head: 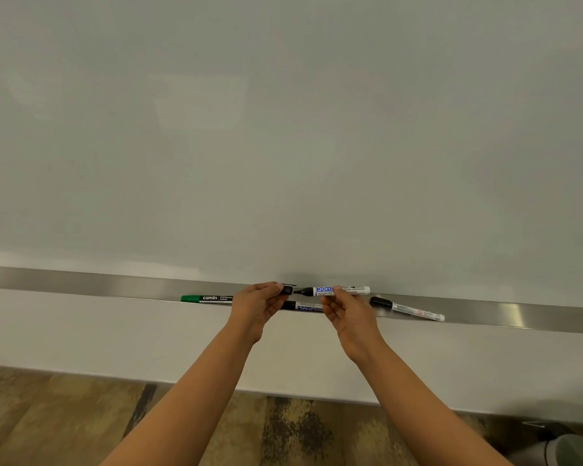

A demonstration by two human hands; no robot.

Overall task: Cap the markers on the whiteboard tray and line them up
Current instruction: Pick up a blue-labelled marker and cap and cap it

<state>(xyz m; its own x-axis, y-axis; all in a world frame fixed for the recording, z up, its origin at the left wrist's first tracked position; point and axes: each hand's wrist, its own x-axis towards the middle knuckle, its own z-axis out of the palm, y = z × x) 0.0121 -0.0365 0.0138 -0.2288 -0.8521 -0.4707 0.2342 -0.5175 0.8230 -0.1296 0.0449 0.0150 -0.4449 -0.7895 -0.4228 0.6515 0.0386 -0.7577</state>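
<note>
My right hand (pixel 345 307) holds an uncapped black marker (pixel 337 290) with a white barrel, level, its tip pointing left. My left hand (pixel 258 302) pinches a black cap (pixel 287 289) just left of that tip, a small gap between them. On the metal tray (pixel 115 285) lie a green marker (pixel 206 298) at the left, a second black marker (pixel 302 307) partly hidden behind my hands, and a capped black marker (pixel 407 309) lying slanted at the right.
The blank whiteboard (pixel 283 129) fills the upper view. Under the tray is a pale wall panel (pixel 115 338), then a wood-patterned floor (pixel 64 415). A grey object (pixel 566 445) sits at the bottom right corner.
</note>
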